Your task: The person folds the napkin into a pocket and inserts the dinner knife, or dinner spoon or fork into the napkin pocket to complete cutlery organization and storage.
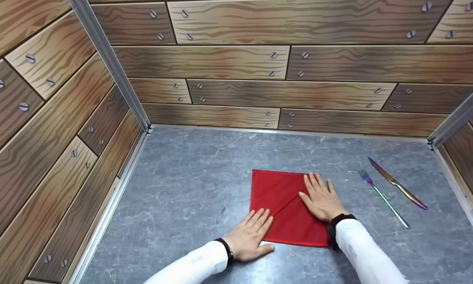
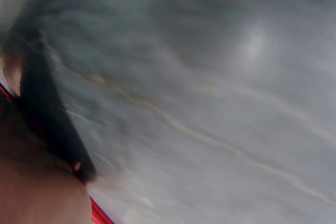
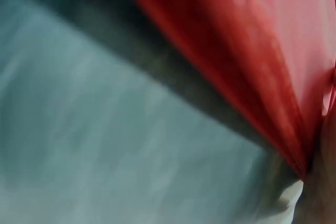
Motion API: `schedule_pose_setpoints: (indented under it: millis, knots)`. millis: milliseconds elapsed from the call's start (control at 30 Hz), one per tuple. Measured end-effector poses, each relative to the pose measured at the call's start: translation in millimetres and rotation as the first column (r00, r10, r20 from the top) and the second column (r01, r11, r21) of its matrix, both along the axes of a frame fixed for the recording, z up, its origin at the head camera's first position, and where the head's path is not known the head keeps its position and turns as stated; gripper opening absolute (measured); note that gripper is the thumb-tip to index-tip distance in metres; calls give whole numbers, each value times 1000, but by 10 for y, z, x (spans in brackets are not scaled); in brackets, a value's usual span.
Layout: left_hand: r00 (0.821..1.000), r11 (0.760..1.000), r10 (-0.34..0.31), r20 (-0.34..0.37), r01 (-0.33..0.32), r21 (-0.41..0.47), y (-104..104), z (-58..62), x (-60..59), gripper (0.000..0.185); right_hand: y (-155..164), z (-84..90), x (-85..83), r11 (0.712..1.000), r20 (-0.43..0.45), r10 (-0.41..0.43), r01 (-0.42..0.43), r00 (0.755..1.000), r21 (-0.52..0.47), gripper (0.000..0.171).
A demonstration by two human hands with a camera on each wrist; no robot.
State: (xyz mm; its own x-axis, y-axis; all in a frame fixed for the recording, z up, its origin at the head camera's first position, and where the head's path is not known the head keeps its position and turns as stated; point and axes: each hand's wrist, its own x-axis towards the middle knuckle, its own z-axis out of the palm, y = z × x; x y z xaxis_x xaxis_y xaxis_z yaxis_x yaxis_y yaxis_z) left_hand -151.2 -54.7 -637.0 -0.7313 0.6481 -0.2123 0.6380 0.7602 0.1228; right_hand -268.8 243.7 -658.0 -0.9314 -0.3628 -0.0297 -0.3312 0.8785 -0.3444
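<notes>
White sleeves (image 1: 368, 252); left hand (image 1: 247, 237), right hand (image 1: 322, 200) stretched flat on red cloth (image 1: 289, 217), gripping nothing; fork (image 1: 387, 202), knife (image 1: 395, 183) at right

The person's long white cloth sleeves (image 1: 193, 263) have faint grey marks. The left one ends at a thin black band (image 1: 226, 251), the right one at a thicker black band (image 1: 342, 218).

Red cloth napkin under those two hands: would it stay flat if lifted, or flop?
The red cloth napkin would probably flop, since its thin fabric shows a diagonal crease. It looks light, lying so flat. Pushed sideways, it might bunch: the right wrist view shows a soft, loose edge.
</notes>
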Motion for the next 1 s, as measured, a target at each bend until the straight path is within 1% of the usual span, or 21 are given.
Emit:
schedule_pose_setpoints:
  millis: [133,200,333,433,500,600,633,700,733,767,800,833,867,900,933,967,1000]
  knots:
    - [1000,1000,-7,-19,6,-5,120,1,36,85,127,11,63,1000,7,-12,12,1000,-2,74]
    - [1000,1000,-10,-23,10,-2,168,-1,54,85,176,33,95,1000,9,-14,14,1000,-19,73]
    - [1000,1000,-11,-29,11,4,231,6,69,84,236,60,129,1000,1,-21,21,1000,3,72]
    - [1000,1000,-9,-19,9,14,254,37,49,83,249,81,115,999,-8,-31,31,999,24,72]
    - [1000,999,-2,-1,2,45,261,73,24,81,246,115,100,999,-12,-39,40,999,23,71]
    - [1000,992,18,20,-20,123,245,150,-11,77,213,167,75,998,-13,-58,58,998,10,70]
    - [999,987,33,28,-37,156,233,182,-18,75,195,190,69,998,-14,-65,65,998,-2,70]
    - [996,970,81,45,-89,228,194,250,-29,71,149,240,51,997,-24,-74,73,997,-33,68]
    - [992,955,116,58,-127,266,165,284,-31,69,120,268,41,996,-34,-74,73,997,-50,67]
    - [983,935,162,89,-182,305,130,319,-28,67,85,300,32,995,-46,-77,73,996,-71,64]
    - [968,903,212,134,-246,351,91,348,-24,65,45,334,20,994,-63,-76,70,995,-87,61]
    - [947,863,260,189,-316,394,47,375,-16,63,-1,368,9,993,-86,-72,63,994,-102,57]
    - [920,815,302,251,-386,432,-1,393,-5,61,-51,399,-5,991,-107,-66,53,992,-120,53]
    - [888,761,333,316,-451,467,-50,404,9,59,-106,425,-20,990,-122,-58,42,991,-136,49]
    - [853,702,351,386,-513,495,-96,409,27,57,-162,449,-35,988,-132,-49,28,990,-152,45]
    - [814,645,359,457,-570,509,-139,410,47,56,-227,473,-47,986,-138,-38,15,990,-168,41]
    - [772,589,350,530,-622,517,-176,406,69,55,-292,487,-61,984,-137,-23,-2,990,-177,39]
